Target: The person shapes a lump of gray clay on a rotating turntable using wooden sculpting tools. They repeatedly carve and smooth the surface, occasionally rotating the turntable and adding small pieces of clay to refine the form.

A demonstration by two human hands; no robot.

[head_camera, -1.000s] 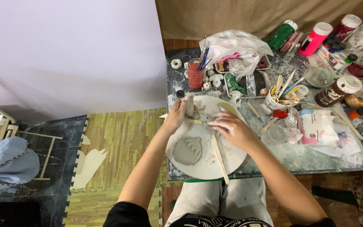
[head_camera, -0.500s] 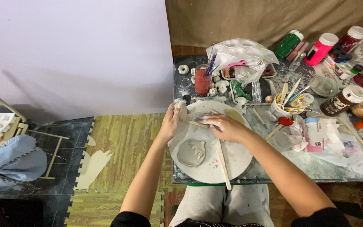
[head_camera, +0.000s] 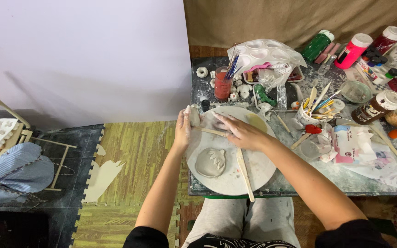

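Note:
A round white board [head_camera: 258, 172] lies at the table's near left corner. On it sits a flat grey clay piece [head_camera: 210, 162] with a leaf-like relief. My left hand [head_camera: 183, 128] rests on the board's left rim, holding a small pale lump of clay. My right hand [head_camera: 241, 130] lies palm down on the board's upper part, pressing a thin wooden stick [head_camera: 209, 131] that runs between both hands. A longer wooden stick [head_camera: 245, 173] lies down the board to the table's front edge.
The table [head_camera: 345, 177] is crowded: a red cup of brushes [head_camera: 223, 83], a white paint palette in plastic [head_camera: 265, 53], paint bottles [head_camera: 354, 50], a tool cup [head_camera: 309, 115], tissues [head_camera: 352, 144]. A folding chair with blue cloth [head_camera: 10, 167] stands left on the foam mat floor.
The view has shifted slightly. My hands stay on the upper part of the board; the right hand has slid a little left along the thin stick.

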